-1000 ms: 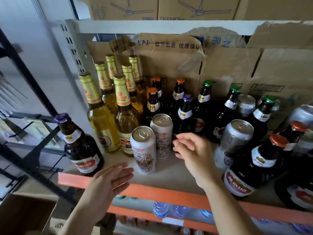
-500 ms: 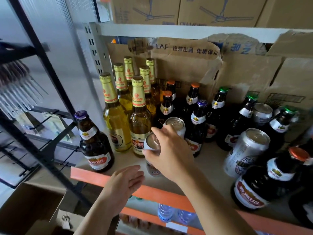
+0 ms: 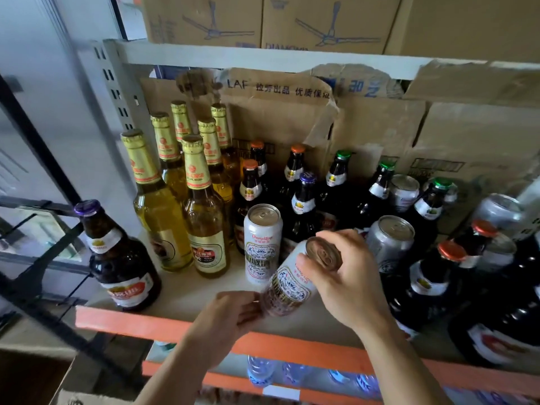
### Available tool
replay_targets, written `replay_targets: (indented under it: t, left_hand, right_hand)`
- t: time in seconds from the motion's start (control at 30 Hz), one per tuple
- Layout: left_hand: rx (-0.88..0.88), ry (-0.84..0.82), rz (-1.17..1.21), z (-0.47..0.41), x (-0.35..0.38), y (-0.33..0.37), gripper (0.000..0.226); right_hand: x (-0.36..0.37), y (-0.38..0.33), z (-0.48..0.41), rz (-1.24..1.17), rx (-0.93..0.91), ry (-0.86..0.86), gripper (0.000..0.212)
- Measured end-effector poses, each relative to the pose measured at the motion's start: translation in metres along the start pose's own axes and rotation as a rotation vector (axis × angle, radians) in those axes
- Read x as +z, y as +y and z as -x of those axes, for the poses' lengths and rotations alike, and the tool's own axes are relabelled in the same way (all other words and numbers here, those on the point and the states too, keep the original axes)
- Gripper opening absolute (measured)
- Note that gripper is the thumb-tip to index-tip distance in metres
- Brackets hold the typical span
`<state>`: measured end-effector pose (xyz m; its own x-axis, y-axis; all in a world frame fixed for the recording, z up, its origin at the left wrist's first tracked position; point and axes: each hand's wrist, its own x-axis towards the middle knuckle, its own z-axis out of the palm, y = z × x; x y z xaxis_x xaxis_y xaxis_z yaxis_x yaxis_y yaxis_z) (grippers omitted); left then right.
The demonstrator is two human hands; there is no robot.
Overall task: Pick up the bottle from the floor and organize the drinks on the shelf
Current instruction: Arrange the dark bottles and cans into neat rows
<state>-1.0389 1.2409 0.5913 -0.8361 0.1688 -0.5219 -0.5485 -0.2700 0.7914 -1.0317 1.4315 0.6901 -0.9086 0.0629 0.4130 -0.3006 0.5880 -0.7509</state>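
While both hands [image 3: 347, 282] [image 3: 230, 317] grip it with closed fingers above the shelf [image 3: 187, 296], the tilted white patterned can [image 3: 287, 285] leans; 1 matching can [image 3: 261, 244], 6 gold-capped bottles [image 3: 157, 206], perhaps 5 silver cans [image 3: 388, 241].

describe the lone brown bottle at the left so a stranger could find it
Follow the shelf's orange front rail to its left end. There stands a dark brown bottle, apart from the golden bottles. Its purple cap and lone front-corner spot set it apart.

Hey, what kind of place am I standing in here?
Probably a shop stockroom: a metal shelf crowded with beer bottles and cans, and cardboard boxes stacked above and behind.
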Motion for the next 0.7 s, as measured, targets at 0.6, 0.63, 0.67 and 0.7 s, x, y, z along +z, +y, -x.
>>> replay_targets:
  t: [0.6, 0.63, 0.67, 0.7]
  left_hand:
    - [-0.055, -0.012, -0.147, -0.006, 0.091, -0.018, 0.024]
    - [-0.059, -0.018, -0.133, -0.006, 0.091, -0.018, 0.024]
    - [-0.07, -0.025, -0.114, -0.005, 0.09, -0.018, 0.023]
    - [-0.085, -0.029, -0.092, -0.005, 0.089, -0.018, 0.022]
  right_hand:
    - [-0.032, 0.012, 0.013, 0.495, 0.117, 0.035, 0.043]
    - [-0.032, 0.011, 0.013, 0.51, 0.113, 0.037, 0.042]
    - [-0.032, 0.01, 0.012, 0.525, 0.108, 0.035, 0.041]
    - [-0.032, 0.01, 0.012, 0.539, 0.103, 0.032, 0.039]
